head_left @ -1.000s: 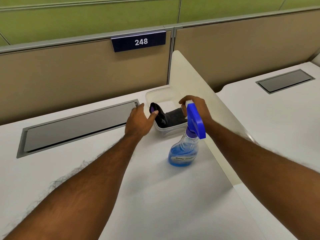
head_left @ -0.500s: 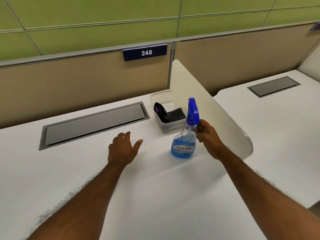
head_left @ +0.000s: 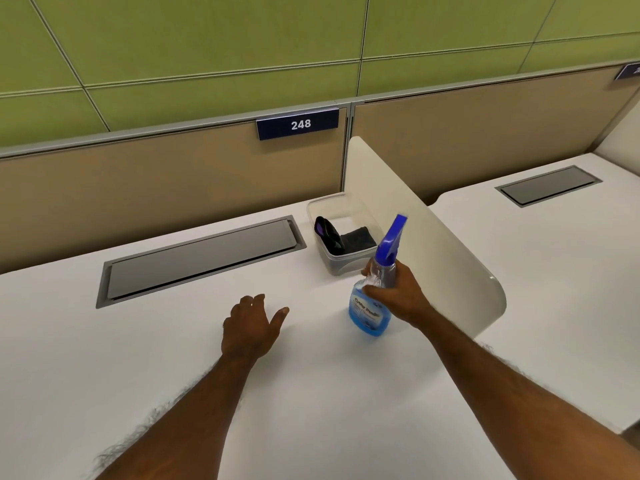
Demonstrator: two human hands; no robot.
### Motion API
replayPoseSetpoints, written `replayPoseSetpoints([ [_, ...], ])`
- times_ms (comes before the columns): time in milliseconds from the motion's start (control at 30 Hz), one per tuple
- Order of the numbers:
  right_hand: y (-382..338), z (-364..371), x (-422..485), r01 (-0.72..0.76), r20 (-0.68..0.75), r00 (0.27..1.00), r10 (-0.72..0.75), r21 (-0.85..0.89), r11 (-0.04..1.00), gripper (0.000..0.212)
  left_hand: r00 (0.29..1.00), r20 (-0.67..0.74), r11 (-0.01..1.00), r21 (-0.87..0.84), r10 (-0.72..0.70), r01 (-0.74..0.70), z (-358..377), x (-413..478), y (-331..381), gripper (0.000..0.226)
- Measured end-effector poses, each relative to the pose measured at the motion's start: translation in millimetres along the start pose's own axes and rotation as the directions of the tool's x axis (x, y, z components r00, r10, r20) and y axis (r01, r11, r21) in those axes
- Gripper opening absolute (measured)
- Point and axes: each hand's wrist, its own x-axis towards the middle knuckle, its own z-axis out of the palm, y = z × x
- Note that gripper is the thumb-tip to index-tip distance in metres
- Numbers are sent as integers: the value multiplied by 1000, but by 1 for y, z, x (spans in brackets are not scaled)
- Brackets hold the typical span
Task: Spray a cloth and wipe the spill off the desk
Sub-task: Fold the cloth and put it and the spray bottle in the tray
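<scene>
A clear bottle [head_left: 367,308] holds blue liquid under a blue sprayer [head_left: 390,244], a dark grey cloth [head_left: 357,239] fills a clear tub [head_left: 341,263], the desk [head_left: 311,403] plain white.

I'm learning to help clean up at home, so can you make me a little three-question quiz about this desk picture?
1. True or false: the right hand is wrapped around the spray bottle.
2. Where is the dark cloth? A) under the left hand B) in the clear tub C) on the next desk
3. Fill in: the left hand holds ____.

Key: 1 true; 2 B, it lies in the clear tub; 3 nothing.
</scene>
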Motion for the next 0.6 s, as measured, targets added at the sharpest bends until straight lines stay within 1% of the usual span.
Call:
replayPoseSetpoints([
  [67,-1,3,4,2,-26,1000,-1,36,999,32,1000,2,999,-32,23,-23,3,5,8,70],
  [133,-6,2,8,-4,-95,995,10,65,998,25,998,-9,996,-64,58,-59,3,13,20,70],
  [233,-25,-7,19,24,-167,986,-3,123,992,21,999,4,980,-196,41,-40,1,31,44,72],
  [333,-51,-21,34,92,-169,983,-70,122,988,17,994,90,948,-316,65,-33,-1,53,69,75],
  [400,-71,-28,49,137,-174,978,-117,104,985,16,987,138,930,-367,88,-31,-1,67,85,76],
  [533,-106,-34,85,210,-189,964,-189,97,973,17,986,136,874,-486,92,-14,-3,88,113,74],
  [600,-118,-34,105,252,-194,954,-230,100,962,18,983,162,829,-559,82,23,-3,97,121,76],
])
